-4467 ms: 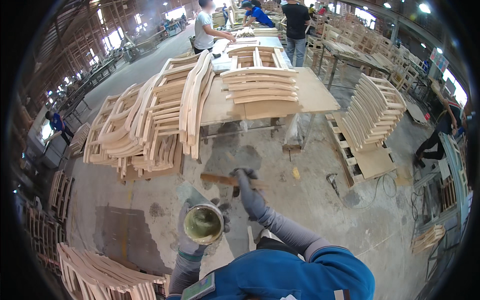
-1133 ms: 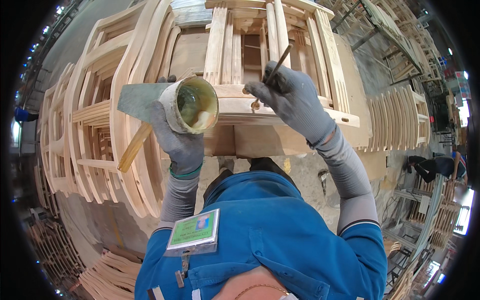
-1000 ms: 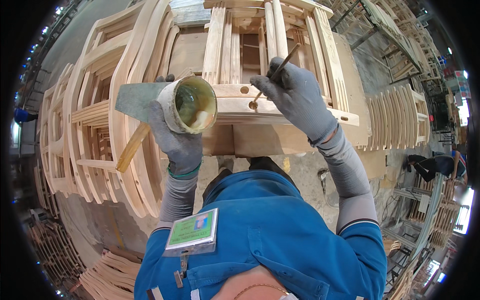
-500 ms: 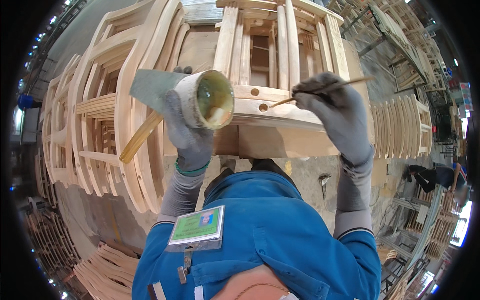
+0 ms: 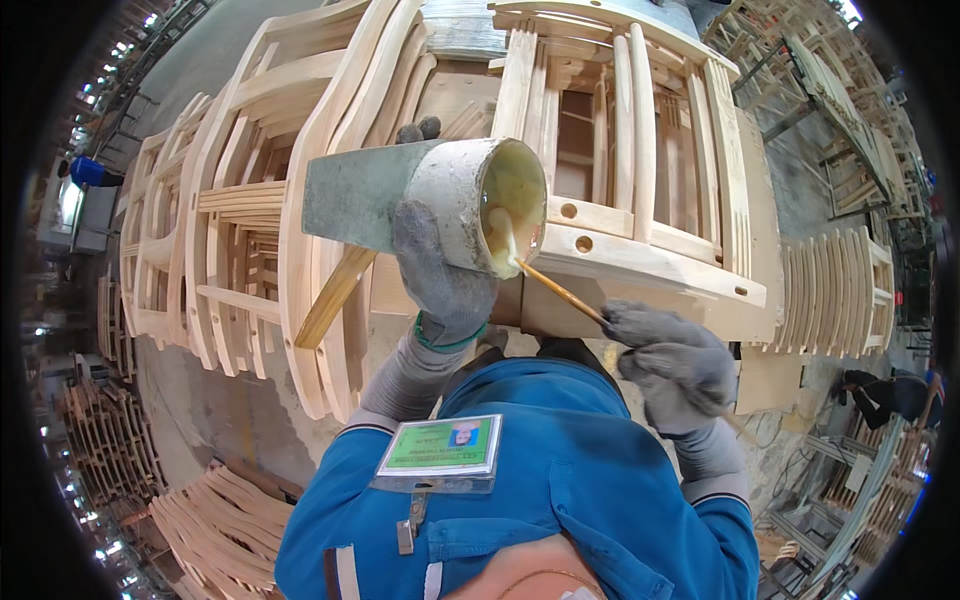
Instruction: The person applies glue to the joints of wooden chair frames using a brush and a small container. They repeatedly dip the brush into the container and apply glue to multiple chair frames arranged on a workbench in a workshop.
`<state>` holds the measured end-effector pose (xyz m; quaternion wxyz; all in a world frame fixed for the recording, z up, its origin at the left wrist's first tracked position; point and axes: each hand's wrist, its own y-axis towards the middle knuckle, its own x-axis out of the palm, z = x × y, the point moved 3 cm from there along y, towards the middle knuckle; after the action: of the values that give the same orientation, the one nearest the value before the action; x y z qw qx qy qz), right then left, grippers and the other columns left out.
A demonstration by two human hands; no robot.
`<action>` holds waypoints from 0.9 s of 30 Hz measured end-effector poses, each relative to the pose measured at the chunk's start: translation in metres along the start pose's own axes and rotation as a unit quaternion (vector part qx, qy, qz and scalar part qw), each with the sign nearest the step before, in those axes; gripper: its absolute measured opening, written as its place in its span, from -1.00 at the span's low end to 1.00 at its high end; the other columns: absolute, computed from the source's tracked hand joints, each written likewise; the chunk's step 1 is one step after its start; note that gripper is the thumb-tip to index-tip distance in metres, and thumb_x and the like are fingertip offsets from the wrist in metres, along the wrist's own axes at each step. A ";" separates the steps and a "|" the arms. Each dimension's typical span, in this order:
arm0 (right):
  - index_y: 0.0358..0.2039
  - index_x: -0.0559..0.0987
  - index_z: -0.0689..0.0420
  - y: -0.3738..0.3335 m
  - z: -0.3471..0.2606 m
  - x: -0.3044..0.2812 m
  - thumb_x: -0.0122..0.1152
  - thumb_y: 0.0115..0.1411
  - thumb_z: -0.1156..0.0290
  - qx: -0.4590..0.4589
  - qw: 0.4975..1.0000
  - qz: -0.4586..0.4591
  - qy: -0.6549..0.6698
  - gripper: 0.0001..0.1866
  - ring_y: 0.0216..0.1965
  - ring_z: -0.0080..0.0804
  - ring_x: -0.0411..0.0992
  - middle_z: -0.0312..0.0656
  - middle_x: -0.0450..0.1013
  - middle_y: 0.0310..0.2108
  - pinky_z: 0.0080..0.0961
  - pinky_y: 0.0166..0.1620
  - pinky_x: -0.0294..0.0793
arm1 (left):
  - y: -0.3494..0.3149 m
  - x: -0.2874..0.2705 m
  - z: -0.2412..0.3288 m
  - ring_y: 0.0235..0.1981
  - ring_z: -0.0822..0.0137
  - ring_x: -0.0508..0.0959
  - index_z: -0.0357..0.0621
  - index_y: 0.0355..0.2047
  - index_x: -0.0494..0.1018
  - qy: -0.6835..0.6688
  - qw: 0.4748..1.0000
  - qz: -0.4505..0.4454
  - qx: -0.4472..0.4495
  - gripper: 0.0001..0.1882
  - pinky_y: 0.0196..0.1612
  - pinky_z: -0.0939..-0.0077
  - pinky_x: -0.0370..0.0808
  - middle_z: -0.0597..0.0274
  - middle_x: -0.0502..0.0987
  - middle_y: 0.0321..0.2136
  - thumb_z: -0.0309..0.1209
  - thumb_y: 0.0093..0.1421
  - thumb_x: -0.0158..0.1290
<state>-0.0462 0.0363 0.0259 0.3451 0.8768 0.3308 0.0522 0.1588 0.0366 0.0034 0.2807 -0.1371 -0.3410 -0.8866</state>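
Note:
My left hand [image 5: 440,270], in a grey glove, grips a whitish cup [image 5: 455,190] tipped so its mouth faces right. Pale, yellowish, glue-like paste [image 5: 510,205] coats its inside. Beside the cup, apparently held by the same hand, is a tool with a flat grey tapered head [image 5: 360,195] and a wooden handle [image 5: 335,300]. My right hand [image 5: 675,365], also gloved, is closed round a thin wooden stick [image 5: 560,295]; its tip is at the cup's lower rim, touching the paste. Just beyond is a stacked pale wooden frame [image 5: 650,262] with round holes in its near rail.
Curved wooden chair frames [image 5: 225,200] stand stacked at left. More slatted parts [image 5: 835,290] are stacked at right, near cardboard [image 5: 765,375]. A metal-legged table [image 5: 835,115] stands far right. Another person [image 5: 890,395] bends at the right edge; a blue-clad one [image 5: 90,172] is far left.
My right hand has drawn back toward me from the holed rail, bringing the stick's tip to the cup. The cup and tool appear shifted right in view, with the surroundings shifting too.

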 end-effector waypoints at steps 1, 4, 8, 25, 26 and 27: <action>-0.27 0.44 0.26 0.000 0.003 -0.004 0.17 0.04 0.65 0.010 0.997 0.021 0.070 -0.79 -0.14 -0.05 0.47 0.13 0.45 -0.19 -0.30 -0.13 0.52 | 0.003 0.001 -0.001 0.16 0.04 0.19 -0.40 0.16 -0.03 0.012 1.000 -0.008 0.000 -0.34 0.19 0.20 0.24 -0.18 0.15 0.10 -0.07 0.26 -0.34; -0.29 0.46 0.24 0.009 0.009 -0.004 0.15 0.06 0.68 0.083 0.981 0.103 0.141 -0.82 -0.05 -0.05 0.41 0.18 0.40 -0.12 -0.25 -0.03 0.46 | 0.011 0.008 -0.004 0.16 0.03 0.20 -0.40 0.17 -0.03 -0.103 0.993 -0.031 -0.044 -0.33 0.19 0.18 0.25 -0.19 0.15 0.10 -0.07 0.24 -0.31; -0.30 0.43 0.20 0.009 0.023 -0.010 0.10 0.07 0.72 0.108 0.968 0.137 0.179 -0.81 -0.09 -0.08 0.43 0.17 0.41 -0.16 -0.26 -0.07 0.50 | 0.016 0.021 -0.010 0.13 0.03 0.24 -0.41 0.17 -0.02 -0.165 0.984 -0.029 -0.060 -0.33 0.17 0.19 0.27 -0.19 0.19 0.08 -0.09 0.23 -0.30; -0.43 0.50 0.33 0.270 0.203 -0.206 0.19 0.07 0.18 0.148 0.965 0.146 -0.159 -0.62 -0.54 -0.56 0.48 -0.13 0.48 -0.55 -0.66 -0.41 0.49 | 0.053 0.012 -0.063 0.09 0.17 0.29 -0.35 0.14 0.03 -0.027 0.990 0.117 -0.078 -0.46 0.14 0.26 0.27 -0.03 0.20 0.08 -0.16 0.31 -0.36; -0.44 0.50 0.32 0.285 0.226 -0.221 0.20 0.05 0.13 0.186 0.958 0.132 -0.173 -0.59 -0.57 -0.59 0.47 -0.14 0.48 -0.58 -0.67 -0.44 0.48 | 0.057 0.013 -0.064 0.08 0.18 0.29 -0.35 0.14 0.03 -0.045 0.987 0.131 -0.083 -0.45 0.14 0.26 0.28 -0.03 0.20 0.08 -0.15 0.30 -0.35; -0.44 0.51 0.31 0.297 0.246 -0.228 0.21 0.04 0.13 0.197 0.952 0.132 -0.192 -0.59 -0.58 -0.59 0.46 -0.15 0.47 -0.58 -0.66 -0.46 0.48 | 0.060 0.013 -0.063 0.07 0.19 0.31 -0.34 0.16 0.01 -0.069 0.983 0.150 -0.085 -0.43 0.12 0.27 0.30 -0.02 0.22 0.06 -0.14 0.29 -0.34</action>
<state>0.0167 -0.4055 0.0612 0.2122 0.9567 0.1434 -0.1384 0.1806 -0.0482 -0.0053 0.3736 -0.2704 -0.2588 -0.8488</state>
